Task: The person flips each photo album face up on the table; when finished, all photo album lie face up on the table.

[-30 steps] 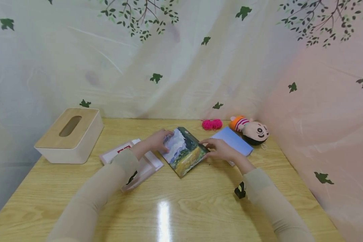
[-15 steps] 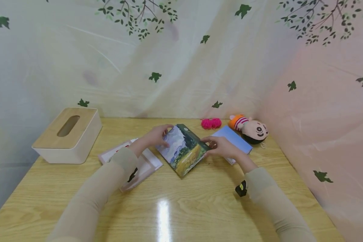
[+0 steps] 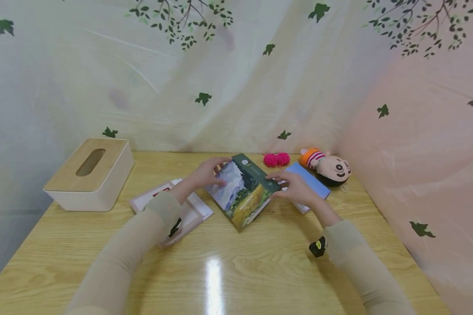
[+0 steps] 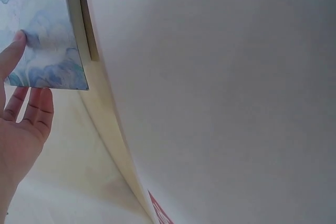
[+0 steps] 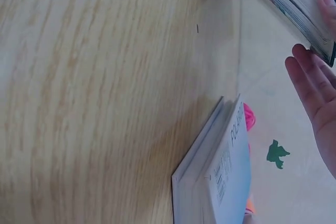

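Note:
A book (image 3: 242, 192) with a painted landscape cover is held up at a tilt, its far side raised and its near corner low over the table. My left hand (image 3: 204, 174) grips its left corner. In the left wrist view, that thumb lies on the pale blue cover (image 4: 47, 35) and the fingers are at the edge beneath. My right hand (image 3: 295, 189) pinches the right corner. The right wrist view shows the book's page edges (image 5: 294, 6) between the thumb and the fingers of the right hand (image 5: 320, 90).
A white book-like item (image 3: 193, 214) in pinkish edging lies under my left forearm. Behind my right hand is a blue book (image 3: 309, 179), near pink yarn (image 3: 277, 159) and a doll (image 3: 333, 169). A wood-lidded tissue box (image 3: 102, 183) stands at the left.
The painted book's far edge has risen and the book has shifted slightly right. Both hands have moved up with it, keeping their grip. Surrounding items stay in place.

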The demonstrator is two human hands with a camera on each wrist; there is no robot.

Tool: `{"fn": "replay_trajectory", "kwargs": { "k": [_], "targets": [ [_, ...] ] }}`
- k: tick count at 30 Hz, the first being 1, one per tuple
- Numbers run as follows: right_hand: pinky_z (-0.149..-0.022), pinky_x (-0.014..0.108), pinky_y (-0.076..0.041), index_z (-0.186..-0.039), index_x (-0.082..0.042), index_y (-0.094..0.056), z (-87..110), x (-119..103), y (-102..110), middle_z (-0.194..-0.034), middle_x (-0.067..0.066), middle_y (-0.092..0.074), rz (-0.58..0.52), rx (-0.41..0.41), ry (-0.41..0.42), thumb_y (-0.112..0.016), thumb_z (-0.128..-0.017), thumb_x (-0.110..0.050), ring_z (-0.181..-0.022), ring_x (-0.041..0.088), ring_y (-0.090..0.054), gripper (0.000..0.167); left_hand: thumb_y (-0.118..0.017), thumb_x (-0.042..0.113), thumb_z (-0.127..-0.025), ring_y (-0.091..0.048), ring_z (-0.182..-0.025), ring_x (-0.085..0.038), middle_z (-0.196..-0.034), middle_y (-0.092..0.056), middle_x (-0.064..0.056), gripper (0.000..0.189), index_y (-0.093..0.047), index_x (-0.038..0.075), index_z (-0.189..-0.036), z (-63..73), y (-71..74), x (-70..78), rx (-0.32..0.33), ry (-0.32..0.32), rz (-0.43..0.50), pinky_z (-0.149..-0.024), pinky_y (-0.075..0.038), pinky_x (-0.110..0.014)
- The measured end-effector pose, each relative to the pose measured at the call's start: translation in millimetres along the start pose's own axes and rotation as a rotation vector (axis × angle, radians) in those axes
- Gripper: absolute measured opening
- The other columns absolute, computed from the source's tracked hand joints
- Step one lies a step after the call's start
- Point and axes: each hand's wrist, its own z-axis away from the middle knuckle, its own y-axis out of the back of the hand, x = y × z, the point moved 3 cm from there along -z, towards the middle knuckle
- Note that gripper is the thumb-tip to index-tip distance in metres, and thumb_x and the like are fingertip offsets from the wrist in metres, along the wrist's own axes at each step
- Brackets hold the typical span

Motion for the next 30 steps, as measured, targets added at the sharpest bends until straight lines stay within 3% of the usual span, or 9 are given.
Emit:
{"fn": "replay_trajectory", "kwargs": {
  "k": [7,11,18,25,30],
  "targets": [
    [-0.092,0.049,-0.049,-0.124,-0.001,-0.059,6.8,-23.2,11.1,-0.128,0.017,-0.056,-0.045,0.016,-0.009,-0.077,-0.077,-0.006,-0.114,0.037,-0.054,0.05,-0.083,0.016,-0.072,-0.057,-0.09,-0.024,-0.117,-0.057,-0.015,0.076,-0.046,0.01,-0.139,-3.3,-1.6,5.3,0.02,-0.02,-0.018,-0.081,-0.048,-0.037],
    [-0.088,0.046,-0.052,-0.122,0.003,-0.059,10.0,-37.5,17.3,-0.127,0.021,-0.054,-0.066,0.026,0.023,-0.075,-0.078,-0.003,-0.114,0.039,-0.054,0.047,-0.082,0.015,-0.073,-0.058,-0.091,-0.024,-0.119,-0.056,-0.014,0.076,-0.046,0.011,-0.139,-4.2,-1.9,7.8,0.041,-0.016,-0.003,-0.08,-0.048,-0.037],
    [-0.079,0.031,-0.056,-0.122,-0.004,-0.062,8.5,-18.9,16.0,-0.132,0.015,-0.051,-0.095,0.026,0.037,-0.075,-0.079,-0.009,-0.112,0.029,-0.056,0.045,-0.079,0.009,-0.075,-0.058,-0.095,-0.026,-0.119,-0.054,-0.015,0.068,-0.048,0.008,-0.136,-5.5,-0.1,15.4,0.107,-0.052,0.083,-0.077,-0.053,-0.031],
    [-0.079,0.03,-0.056,-0.124,-0.009,-0.062,9.4,-17.3,18.3,-0.134,0.011,-0.049,-0.134,0.023,0.053,-0.075,-0.08,-0.013,-0.111,0.027,-0.055,0.046,-0.077,0.005,-0.077,-0.058,-0.098,-0.028,-0.113,-0.054,-0.016,0.063,-0.051,0.005,-0.134,-6.3,3.6,19.9,0.141,-0.081,0.136,-0.08,-0.055,-0.032],
    [-0.078,0.028,-0.056,-0.123,-0.008,-0.062,10.4,-21.3,21.0,-0.132,0.009,-0.051,-0.104,0.043,0.066,-0.075,-0.078,-0.009,-0.111,0.026,-0.055,0.046,-0.076,0.004,-0.078,-0.058,-0.096,-0.029,-0.108,-0.053,-0.016,0.06,-0.052,0.003,-0.132,-6.8,4.9,21.4,0.16,-0.097,0.193,-0.082,-0.055,-0.033]
  ]
}}
